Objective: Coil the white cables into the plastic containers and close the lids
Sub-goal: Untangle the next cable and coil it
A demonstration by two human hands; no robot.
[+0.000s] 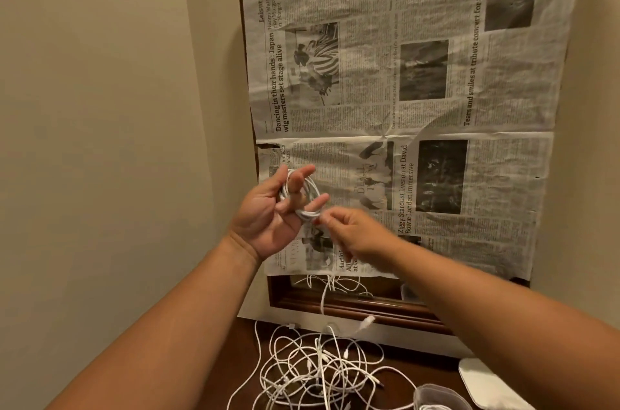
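Note:
My left hand [273, 213] is raised palm up with straight, spread fingers, and a white cable coil [302, 196] is looped round them. My right hand [349, 235], blurred, pinches the cable's end just right of the coil at its lower edge. A tangle of loose white cables [318, 369] lies on the dark wooden table below. A clear plastic container [439, 396] stands at the bottom edge with some white cable inside; its lid is not visible.
A framed mirror covered with newspaper [402, 107] leans against the wall behind the table. A white flat object [486, 386] lies at the table's right, beside the container. Beige walls [100, 107] close in at the left.

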